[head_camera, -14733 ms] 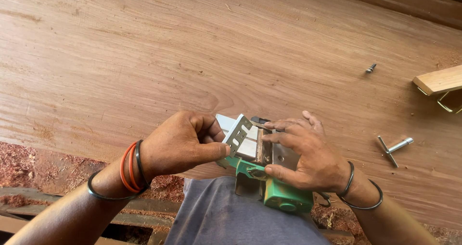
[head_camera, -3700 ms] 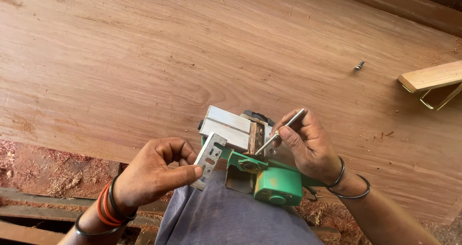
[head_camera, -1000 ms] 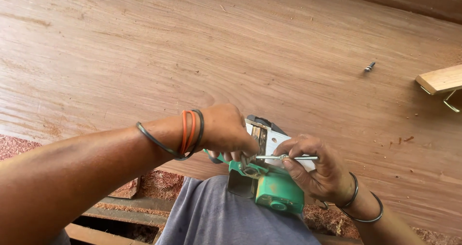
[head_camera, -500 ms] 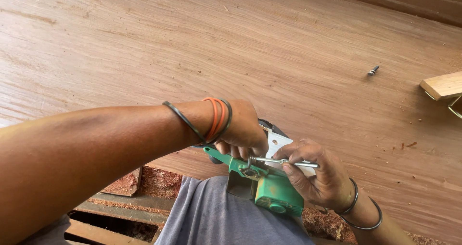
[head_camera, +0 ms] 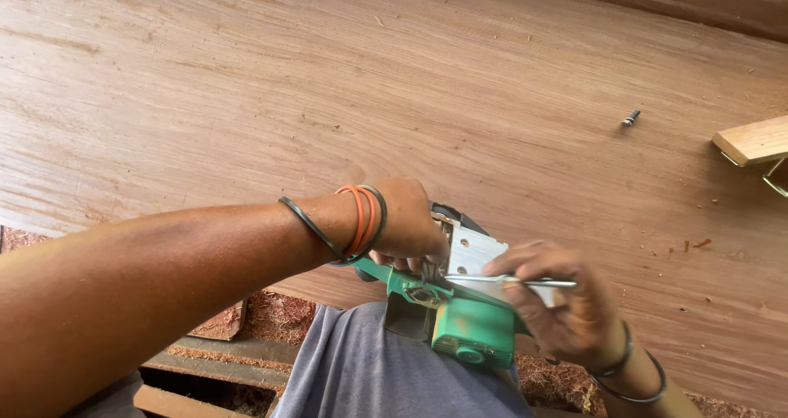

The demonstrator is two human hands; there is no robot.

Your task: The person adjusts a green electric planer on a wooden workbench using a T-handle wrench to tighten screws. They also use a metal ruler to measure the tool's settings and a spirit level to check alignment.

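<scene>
- My left hand [head_camera: 406, 225] grips the green planer [head_camera: 460, 324] on my lap, at six o'clock.
- My right hand [head_camera: 558, 311] pinches a thin metal tool [head_camera: 509, 281] against its plate; I judge fitting unfinished.
- One loose screw [head_camera: 629, 119] lies on the tabletop [head_camera: 246, 98] at two o'clock.

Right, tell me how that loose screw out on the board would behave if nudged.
The small screw would probably roll in a curve, since its head looks wider than its shank. It likely weighs little and slides easily on the smooth wooden board. It looks rigid metal, unlikely to bend.
</scene>
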